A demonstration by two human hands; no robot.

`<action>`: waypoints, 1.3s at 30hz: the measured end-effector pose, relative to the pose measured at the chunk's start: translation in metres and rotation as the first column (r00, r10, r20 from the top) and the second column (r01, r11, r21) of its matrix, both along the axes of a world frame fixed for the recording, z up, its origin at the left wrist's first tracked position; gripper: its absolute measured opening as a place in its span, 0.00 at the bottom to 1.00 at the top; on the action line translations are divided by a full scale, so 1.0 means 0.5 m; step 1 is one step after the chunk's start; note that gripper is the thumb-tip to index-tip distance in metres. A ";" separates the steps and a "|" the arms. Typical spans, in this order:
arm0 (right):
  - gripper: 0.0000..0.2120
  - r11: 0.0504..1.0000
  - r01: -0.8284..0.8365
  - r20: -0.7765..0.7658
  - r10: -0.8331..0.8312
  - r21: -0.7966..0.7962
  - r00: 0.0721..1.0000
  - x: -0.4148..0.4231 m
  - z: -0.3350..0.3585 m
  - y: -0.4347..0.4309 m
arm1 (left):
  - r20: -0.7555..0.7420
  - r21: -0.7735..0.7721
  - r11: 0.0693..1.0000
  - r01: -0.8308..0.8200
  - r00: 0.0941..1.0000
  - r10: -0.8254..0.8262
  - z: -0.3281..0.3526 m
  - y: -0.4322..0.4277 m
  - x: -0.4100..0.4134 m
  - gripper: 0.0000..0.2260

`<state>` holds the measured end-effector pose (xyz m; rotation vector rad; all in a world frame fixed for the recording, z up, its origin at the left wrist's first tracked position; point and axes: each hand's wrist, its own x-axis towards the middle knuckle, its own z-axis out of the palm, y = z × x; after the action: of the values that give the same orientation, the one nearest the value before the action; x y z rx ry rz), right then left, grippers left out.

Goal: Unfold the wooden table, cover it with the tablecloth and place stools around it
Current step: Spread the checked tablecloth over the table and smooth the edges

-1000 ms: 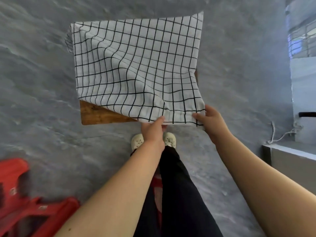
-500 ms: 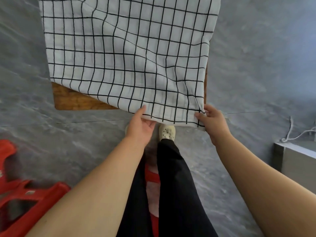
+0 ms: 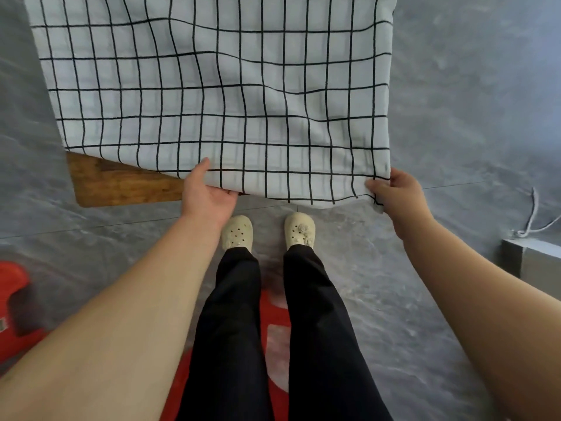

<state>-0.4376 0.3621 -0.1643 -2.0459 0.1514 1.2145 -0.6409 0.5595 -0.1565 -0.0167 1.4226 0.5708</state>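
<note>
Tablecloth (image 3: 212,86) fills the top of the view — white fabric w/ a thin black grid, rippled so the lines wave, esp. toward the right side. It lies over the wooden worktop (image 3: 121,186) but skewed: near hem runs at a slant, higher on the left, lower on the right, leaving the worktop's near-left corner bare as a brown wedge. Cloth's far end runs out of view, so can't call its long axis.

Left hand (image 3: 206,192) at the near hem, palm up, fingers tucked under the fabric, thumb on top — pinching the edge. Right hand (image 3: 397,192) clamped on the near-right corner, which hangs off past the worktop's edge over the grey floor (image 3: 455,299).

Person stands close in, cream clogs (image 3: 238,233) just short of the worktop, black trousers. Red plastic stools (image 3: 15,299) at lower left, another red piece showing between the legs.
</note>
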 end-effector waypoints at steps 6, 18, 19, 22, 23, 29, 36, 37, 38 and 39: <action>0.09 0.997 0.028 0.004 -0.028 -0.074 1.000 0.023 -0.006 -0.022 | -0.080 -0.060 0.997 0.038 0.996 -0.043 0.005 -0.050 0.021 0.11; 0.30 0.917 -0.138 0.434 0.305 -0.374 0.848 0.004 0.006 -0.013 | -0.055 -0.105 0.994 0.013 0.998 -0.019 -0.017 -0.132 0.025 0.08; 0.30 0.904 -0.240 0.537 0.406 -0.353 0.739 -0.010 0.012 0.009 | -0.055 -0.110 0.994 0.013 0.998 -0.020 -0.018 -0.133 0.027 0.07; 0.26 0.686 -0.660 0.581 0.684 -0.305 0.442 -0.062 0.017 0.095 | -0.034 -0.111 0.994 0.004 0.999 -0.008 -0.017 -0.134 0.029 0.10; 0.27 0.580 -0.761 0.546 0.754 -0.291 0.366 -0.081 0.013 0.125 | -0.010 -0.105 0.994 0.000 1.000 -0.001 -0.016 -0.132 0.026 0.12; 0.24 0.307 -0.879 0.331 0.925 -0.365 0.186 -0.152 0.002 0.237 | 0.182 -0.072 0.994 -0.078 0.979 0.090 -0.005 -0.097 -0.033 0.04; 0.23 0.185 -0.838 0.224 0.972 -0.513 0.078 -0.179 0.012 0.265 | 0.288 -0.002 0.988 -0.157 0.946 0.151 -0.001 0.001 -0.109 0.12; 0.24 0.183 -0.838 0.214 0.973 -0.513 0.081 -0.182 0.014 0.267 | 0.295 0.005 0.991 -0.136 0.947 0.129 -0.001 0.011 -0.113 0.17; 0.24 0.186 -0.838 0.211 0.974 -0.514 0.087 -0.185 0.015 0.270 | 0.303 0.009 0.993 -0.117 0.947 0.109 -0.001 0.020 -0.116 0.20; 0.24 0.194 -0.835 0.213 0.972 -0.515 0.095 -0.188 0.016 0.273 | 0.313 0.011 0.995 -0.102 0.945 0.093 0.001 0.026 -0.121 0.22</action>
<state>-0.5318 0.4985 -0.1561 -2.6781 -1.6466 1.2203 -0.7012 0.5727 -0.1561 -0.1510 1.1094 0.6391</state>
